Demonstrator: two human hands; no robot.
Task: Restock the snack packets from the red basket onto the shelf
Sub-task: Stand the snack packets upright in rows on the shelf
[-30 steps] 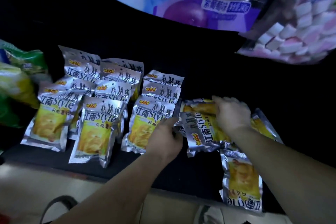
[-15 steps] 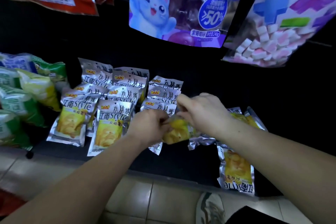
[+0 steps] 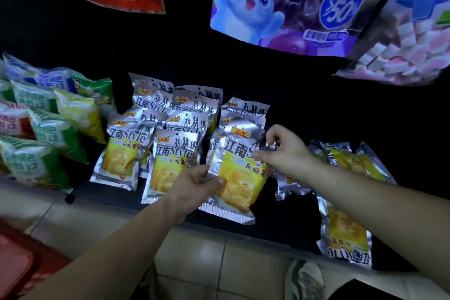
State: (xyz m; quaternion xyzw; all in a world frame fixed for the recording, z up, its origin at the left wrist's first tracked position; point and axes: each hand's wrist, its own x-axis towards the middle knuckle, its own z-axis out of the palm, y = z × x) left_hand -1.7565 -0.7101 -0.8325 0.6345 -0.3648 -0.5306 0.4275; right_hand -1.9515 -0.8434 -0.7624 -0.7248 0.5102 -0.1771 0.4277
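While the silver-and-yellow snack packet (image 3: 239,178) stands upright at the front of the black shelf (image 3: 292,224), we record the grip. The left hand (image 3: 198,184) clamps its lower left edge, thumb on the printed face and fingers behind. The right hand (image 3: 286,151) pinches its upper right edge between thumb and forefinger, with the other fingers loosely curled. Holds at opposite corners keep a limp pouch flat and label-out. We judge it is being lined up as the front of the third column, ahead of the shelved packets (image 3: 175,161), which lean back in overlapping rows so each label shows. We cannot tell whether its bottom seal touches the shelf. Material: metallised film, glossy and crinkled, with flat crimped seals, a small hang hole on top and a slightly puffed middle; probably light and slippery. Several loose packets (image 3: 345,163) lie unsorted to the right, and one upside-down packet (image 3: 345,234) reaches the shelf's front edge. Only a corner of the red basket (image 3: 17,263) shows at lower left, its contents hidden. Puffy green and yellow pillow bags (image 3: 53,129) fill the left side. Above hang a cat-print bag (image 3: 267,14) and a marshmallow bag (image 3: 409,56), both smooth-faced.
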